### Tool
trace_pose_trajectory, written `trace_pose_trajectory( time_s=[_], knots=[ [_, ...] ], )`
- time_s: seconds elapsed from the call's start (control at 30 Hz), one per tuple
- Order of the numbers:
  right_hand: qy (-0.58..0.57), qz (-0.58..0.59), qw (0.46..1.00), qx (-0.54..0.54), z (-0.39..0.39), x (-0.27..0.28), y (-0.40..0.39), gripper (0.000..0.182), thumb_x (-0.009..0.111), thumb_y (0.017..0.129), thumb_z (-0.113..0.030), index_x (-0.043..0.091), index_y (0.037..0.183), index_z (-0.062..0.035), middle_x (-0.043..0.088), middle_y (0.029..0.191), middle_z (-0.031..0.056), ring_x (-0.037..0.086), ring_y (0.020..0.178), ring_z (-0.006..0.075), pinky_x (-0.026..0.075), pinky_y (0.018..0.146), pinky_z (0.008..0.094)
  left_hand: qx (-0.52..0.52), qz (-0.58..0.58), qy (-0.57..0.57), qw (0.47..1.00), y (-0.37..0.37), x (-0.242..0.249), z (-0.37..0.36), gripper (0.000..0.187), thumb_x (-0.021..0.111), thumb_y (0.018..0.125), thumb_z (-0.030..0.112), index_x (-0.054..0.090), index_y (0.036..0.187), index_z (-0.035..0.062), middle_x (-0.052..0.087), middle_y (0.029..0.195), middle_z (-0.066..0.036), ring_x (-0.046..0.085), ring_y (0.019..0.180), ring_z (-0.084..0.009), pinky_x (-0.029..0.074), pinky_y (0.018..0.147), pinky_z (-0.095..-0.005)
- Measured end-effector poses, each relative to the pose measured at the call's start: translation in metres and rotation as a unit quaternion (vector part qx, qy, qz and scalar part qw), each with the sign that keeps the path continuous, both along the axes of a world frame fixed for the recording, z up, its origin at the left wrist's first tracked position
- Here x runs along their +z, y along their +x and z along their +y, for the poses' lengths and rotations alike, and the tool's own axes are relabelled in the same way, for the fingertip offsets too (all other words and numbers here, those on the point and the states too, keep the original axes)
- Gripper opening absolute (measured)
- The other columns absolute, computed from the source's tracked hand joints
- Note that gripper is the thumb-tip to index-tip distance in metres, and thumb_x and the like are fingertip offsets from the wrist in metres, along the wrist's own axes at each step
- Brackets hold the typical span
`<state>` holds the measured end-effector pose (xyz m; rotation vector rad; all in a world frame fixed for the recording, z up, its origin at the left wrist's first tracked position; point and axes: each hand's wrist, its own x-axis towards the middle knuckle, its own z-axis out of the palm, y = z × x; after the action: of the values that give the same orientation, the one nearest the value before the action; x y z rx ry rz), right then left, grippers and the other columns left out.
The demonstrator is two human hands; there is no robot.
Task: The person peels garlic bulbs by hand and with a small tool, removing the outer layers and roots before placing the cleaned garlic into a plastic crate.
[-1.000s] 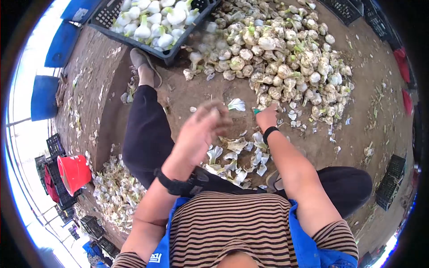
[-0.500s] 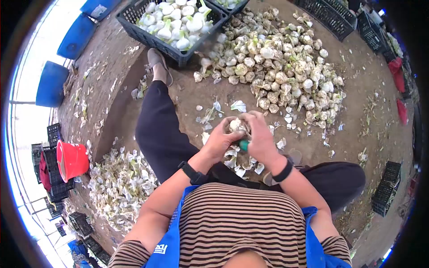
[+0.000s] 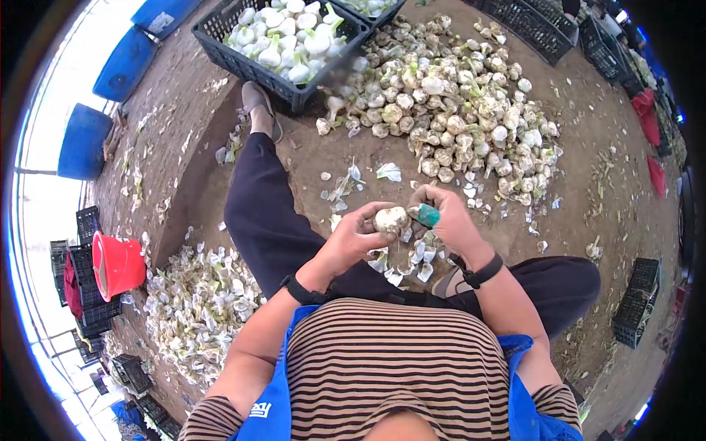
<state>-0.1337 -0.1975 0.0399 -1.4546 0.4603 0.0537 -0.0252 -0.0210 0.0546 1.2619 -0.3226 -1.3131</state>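
Observation:
My left hand (image 3: 362, 234) is closed around a garlic bulb (image 3: 391, 220), its pale round side turned up between thumb and fingers. Just to the right, my right hand (image 3: 450, 220) is closed with its fingertips drawn together near the bulb. In it shows a small green object (image 3: 427, 214) resembling a short handle; its exact kind and its far end are hidden. Loose garlic skins (image 3: 423, 261) lie on the ground below both hands. Ahead is a large heap of unpeeled garlic bulbs (image 3: 448, 110).
A black crate (image 3: 243, 66) of clean white garlic stands ahead left. Peeled skins (image 3: 202, 309) are piled at left near a red bucket (image 3: 121, 266). Blue barrels (image 3: 84, 140) line the left side. Another black crate (image 3: 636, 301) sits at right. My legs flank the work area.
My right hand has drawn away to the right from the bulb and turned, exposing the green object. The bulb in my left hand now shows a cleaner, paler side.

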Motion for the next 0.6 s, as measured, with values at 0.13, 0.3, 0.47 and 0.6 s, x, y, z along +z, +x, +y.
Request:
trace_pose_trajectory(
  time_s=[0.13, 0.3, 0.47, 0.6],
  knots=[
    [0.063, -0.056, 0.992, -0.096, 0.016, 0.02, 0.007, 0.015, 0.063, 0.085, -0.011, 0.056, 0.091, 0.0, 0.059, 0.081, 0.0008, 0.059, 0.073, 0.0078, 0.049, 0.059, 0.022, 0.057, -0.001, 0.002, 0.998, 0.005, -0.005, -0.003, 0.052, 0.064, 0.075, -0.004, 0.046, 0.124, -0.0016, 0.058, 0.11, -0.007, 0.057, 0.099, -0.0135, 0.047, 0.087, -0.0278],
    [-0.389, -0.142, 0.907, -0.07, 0.03, 0.017, 0.015, 0.02, 0.061, 0.071, 0.002, 0.063, 0.09, -0.0025, 0.062, 0.085, 0.0133, 0.062, 0.076, 0.0273, 0.049, 0.065, 0.0334, 0.098, -0.125, -0.007, 0.987, 0.006, -0.025, -0.004, 0.047, 0.067, 0.076, 0.0, 0.05, 0.12, 0.0002, 0.059, 0.105, -0.005, 0.058, 0.092, -0.0123, 0.049, 0.08, -0.0255],
    [-0.486, -0.138, 0.863, -0.025, 0.035, 0.01, 0.017, 0.023, 0.057, 0.069, 0.001, 0.058, 0.092, -0.0025, 0.06, 0.084, 0.0126, 0.061, 0.079, 0.0307, 0.05, 0.069, 0.0366, 0.098, -0.306, 0.074, 0.944, 0.007, -0.032, -0.002, 0.045, 0.072, 0.069, 0.006, 0.057, 0.112, 0.0015, 0.061, 0.095, -0.005, 0.058, 0.089, -0.0111, 0.049, 0.075, -0.0258],
    [-0.493, -0.127, 0.86, -0.012, 0.034, 0.01, 0.019, 0.023, 0.057, 0.069, 0.0, 0.056, 0.092, -0.0029, 0.059, 0.082, 0.0136, 0.059, 0.078, 0.0322, 0.049, 0.068, 0.0368, 0.071, -0.327, 0.095, 0.937, 0.005, -0.026, -0.001, 0.044, 0.072, 0.07, 0.008, 0.057, 0.111, 0.0019, 0.062, 0.094, -0.005, 0.058, 0.086, -0.0097, 0.049, 0.073, -0.0254]
  ],
)
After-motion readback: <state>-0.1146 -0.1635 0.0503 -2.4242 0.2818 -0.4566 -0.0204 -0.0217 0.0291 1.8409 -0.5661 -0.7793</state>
